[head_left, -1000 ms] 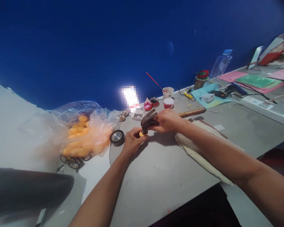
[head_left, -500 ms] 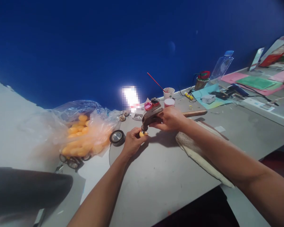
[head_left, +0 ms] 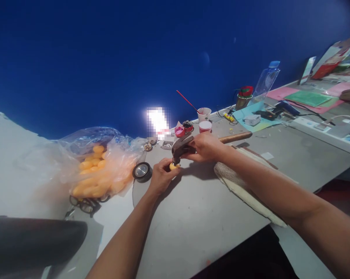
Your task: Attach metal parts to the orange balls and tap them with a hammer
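Pinched between the fingers of my left hand [head_left: 161,176] is a small yellow ball [head_left: 174,166], held at the grey table top [head_left: 198,217]. My right hand [head_left: 207,146] grips a claw hammer [head_left: 236,137] close to its head, and the wooden handle sticks out to the right. The striking face of the hammer meets the top of the ball, where a bit of shiny metal shows. Left of my left hand sits a round black-rimmed tin [head_left: 142,171]. Small metal parts [head_left: 148,146] lie behind it.
A clear plastic bag [head_left: 116,135] of yellow balls [head_left: 90,166] stands at the left, with eyeglasses [head_left: 86,206] before it. Small paint pots [head_left: 205,127] and a paper cup [head_left: 204,114] are at the back. A folded cloth [head_left: 236,178] lies under my right forearm; a power strip [head_left: 326,133] is further right.
The view has shifted slightly, so the scene sits a little further left. Both hands keep the same hold, with the hammer head still on the ball.
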{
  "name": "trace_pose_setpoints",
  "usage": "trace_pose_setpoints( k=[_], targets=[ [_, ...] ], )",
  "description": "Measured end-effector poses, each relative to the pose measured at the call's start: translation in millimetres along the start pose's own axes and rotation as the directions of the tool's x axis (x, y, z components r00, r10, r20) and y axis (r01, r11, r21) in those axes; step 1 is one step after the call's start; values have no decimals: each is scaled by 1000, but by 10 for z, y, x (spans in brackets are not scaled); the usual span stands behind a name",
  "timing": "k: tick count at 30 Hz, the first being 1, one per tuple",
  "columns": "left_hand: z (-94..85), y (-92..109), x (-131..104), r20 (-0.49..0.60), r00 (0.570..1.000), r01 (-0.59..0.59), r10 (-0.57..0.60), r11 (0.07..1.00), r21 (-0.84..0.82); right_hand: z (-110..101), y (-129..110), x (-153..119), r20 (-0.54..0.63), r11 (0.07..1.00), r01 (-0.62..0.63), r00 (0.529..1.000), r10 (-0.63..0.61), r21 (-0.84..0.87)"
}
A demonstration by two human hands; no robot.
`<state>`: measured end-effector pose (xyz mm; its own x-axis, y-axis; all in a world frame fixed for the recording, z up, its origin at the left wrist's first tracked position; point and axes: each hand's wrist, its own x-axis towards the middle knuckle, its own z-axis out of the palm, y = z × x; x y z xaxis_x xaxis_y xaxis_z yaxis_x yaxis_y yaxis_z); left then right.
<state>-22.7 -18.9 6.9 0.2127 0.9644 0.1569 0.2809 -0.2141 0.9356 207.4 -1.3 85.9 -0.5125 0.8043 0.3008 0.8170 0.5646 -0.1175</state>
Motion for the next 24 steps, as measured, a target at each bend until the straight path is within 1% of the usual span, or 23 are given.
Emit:
trace_pose_setpoints(
  k=[3, 7, 12, 16, 18, 21, 24],
  targets=[
    [-2, -8, 2, 5, 1000, 6, -6, 1000, -2, -25, -6, -1, -23, 1000, -6, 1000, 6, 17],
    [-1, -18, 8, 6, 1000, 11, -11, 1000, -21, -37, -12, -2, 27, 1000, 11, 1000, -10, -5],
    [4, -27, 11, 13, 1000, 14, -14, 1000, -16, -8, -19, -4, -24, 1000, -4, 1000, 4, 5],
    [-1, -36, 3, 20, 1000, 23, -22, 999, -23, -1, -20, -2, 21, 1000, 13, 1000, -13, 6],
    [-8, -33, 0, 15, 999, 46, -45, 998, -32, -27, 3, 1, 5, 1000, -9, 1000, 9, 2],
    [-16, -39, 7, -12, 997, 72, -73, 995, -71, -54, 76, 16, -19, 996, -84, 996, 84, -42],
    [-14, -76, 16, -50, 996, 63, -69, 991, -120, -2, 195, 50, 6, 982, -149, 989, 150, -119]
  ],
)
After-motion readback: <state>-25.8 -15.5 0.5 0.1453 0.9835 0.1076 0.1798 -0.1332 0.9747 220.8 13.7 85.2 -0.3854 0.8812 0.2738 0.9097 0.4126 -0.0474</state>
